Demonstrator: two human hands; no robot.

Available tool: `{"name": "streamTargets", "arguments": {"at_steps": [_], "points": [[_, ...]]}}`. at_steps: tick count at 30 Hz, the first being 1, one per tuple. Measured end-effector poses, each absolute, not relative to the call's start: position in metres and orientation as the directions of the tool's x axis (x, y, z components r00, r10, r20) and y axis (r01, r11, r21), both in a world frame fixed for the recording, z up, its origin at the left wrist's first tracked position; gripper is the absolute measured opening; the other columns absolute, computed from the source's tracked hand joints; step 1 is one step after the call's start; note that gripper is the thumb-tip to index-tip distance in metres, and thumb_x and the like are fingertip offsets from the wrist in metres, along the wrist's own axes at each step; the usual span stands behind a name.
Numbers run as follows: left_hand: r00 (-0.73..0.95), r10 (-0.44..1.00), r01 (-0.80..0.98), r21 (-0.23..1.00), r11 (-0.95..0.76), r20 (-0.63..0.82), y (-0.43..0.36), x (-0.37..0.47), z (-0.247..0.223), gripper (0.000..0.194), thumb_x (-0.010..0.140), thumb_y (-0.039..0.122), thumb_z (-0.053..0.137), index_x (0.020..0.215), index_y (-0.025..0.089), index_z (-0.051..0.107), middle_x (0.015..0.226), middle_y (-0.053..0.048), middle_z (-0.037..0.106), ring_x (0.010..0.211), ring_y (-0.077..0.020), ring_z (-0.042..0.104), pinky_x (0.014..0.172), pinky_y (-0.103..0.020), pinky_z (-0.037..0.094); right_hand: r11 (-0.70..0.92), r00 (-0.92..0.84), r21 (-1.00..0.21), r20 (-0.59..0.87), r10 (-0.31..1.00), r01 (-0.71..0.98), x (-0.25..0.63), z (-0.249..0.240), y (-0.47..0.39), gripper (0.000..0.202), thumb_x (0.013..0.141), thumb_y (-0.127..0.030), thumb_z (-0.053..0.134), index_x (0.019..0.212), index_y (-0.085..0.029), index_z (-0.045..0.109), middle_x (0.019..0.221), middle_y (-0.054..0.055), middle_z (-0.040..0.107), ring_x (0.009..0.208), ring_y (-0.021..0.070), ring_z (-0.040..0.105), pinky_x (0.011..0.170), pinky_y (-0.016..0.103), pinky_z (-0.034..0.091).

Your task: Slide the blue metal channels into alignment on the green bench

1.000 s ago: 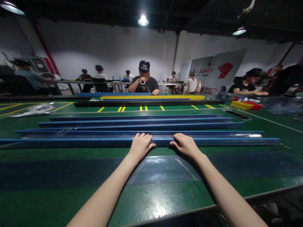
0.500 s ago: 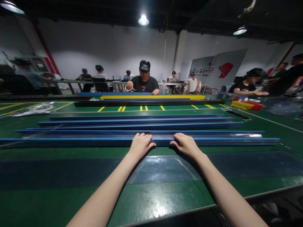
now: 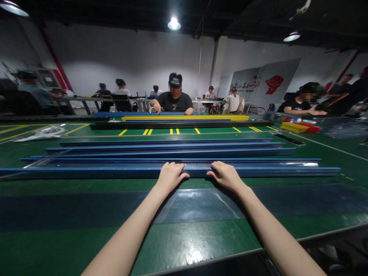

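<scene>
A long blue channel strip lies crosswise on the green table in front of me. My left hand is closed over its near edge, with the fingers over the top and the thumb on the near side. A short way to the right, my right hand grips the same strip in the same manner. Just behind the near edge is a shiny, clear surface between my hands. Several more blue strips lie parallel beyond it. A flat transparent sheet rests on the table under my forearms.
Farther back lie a black strip and a yellow strip. A clear-wrapped bundle sits at left; a dark flat phone-like object and a yellow-red tray are at right. A co-worker sits opposite.
My hands and the blue strip have not visibly moved. Across the table, the co-worker's hand that held up a white ring has come down onto the far blue strip.
</scene>
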State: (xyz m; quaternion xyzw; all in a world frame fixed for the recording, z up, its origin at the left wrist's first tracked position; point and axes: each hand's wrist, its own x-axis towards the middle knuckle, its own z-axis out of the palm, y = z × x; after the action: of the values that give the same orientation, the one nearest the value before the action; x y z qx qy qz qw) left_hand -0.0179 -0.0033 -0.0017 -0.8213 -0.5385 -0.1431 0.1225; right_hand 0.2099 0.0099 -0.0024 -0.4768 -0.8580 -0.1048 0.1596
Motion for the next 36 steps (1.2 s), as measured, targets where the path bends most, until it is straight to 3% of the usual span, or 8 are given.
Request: {"name": "streamTargets", "arguments": {"at_steps": [13,27,36], "points": [[0.354,0.844,0.93,-0.058,-0.362,0.403,-0.0027,-0.0168,-0.0037,0.033,0.077,0.05,0.05,0.09,0.019,0.05,0.077,-0.003,0.064,0.076,-0.0204,0.058,0.065,-0.029,0.033,0.522,-0.491,0.025,0.377,0.785,0.853,0.2097,-0.0023,0.01,0.023,0.084,-0.037,0.042,0.078,-0.018,0.054,0.08,0.003,0.058,0.075,0.0144,0.051,0.06,0.022,0.03],[0.357,0.844,0.93,-0.066,-0.362,0.401,-0.0036,-0.0174,-0.0039,0.033,0.077,0.05,0.049,0.089,0.019,0.049,0.079,-0.004,0.064,0.077,-0.021,0.059,0.066,-0.029,0.034,0.524,-0.495,0.027,0.373,0.785,0.851,0.2098,-0.0032,0.0105,0.027,0.085,-0.04,0.039,0.078,-0.018,0.053,0.08,0.004,0.058,0.074,0.0149,0.052,0.06,0.023,0.031],[0.304,0.864,0.943,0.002,-0.333,0.401,-0.0038,-0.0165,-0.0037,0.034,0.075,0.051,0.051,0.084,0.018,0.05,0.076,-0.005,0.064,0.075,-0.0212,0.059,0.067,-0.03,0.034,0.521,-0.498,0.037,0.36,0.789,0.853,0.2092,-0.0026,0.0097,0.028,0.086,-0.04,0.037,0.08,-0.018,0.054,0.08,0.004,0.058,0.074,0.015,0.052,0.061,0.023,0.03]]}}
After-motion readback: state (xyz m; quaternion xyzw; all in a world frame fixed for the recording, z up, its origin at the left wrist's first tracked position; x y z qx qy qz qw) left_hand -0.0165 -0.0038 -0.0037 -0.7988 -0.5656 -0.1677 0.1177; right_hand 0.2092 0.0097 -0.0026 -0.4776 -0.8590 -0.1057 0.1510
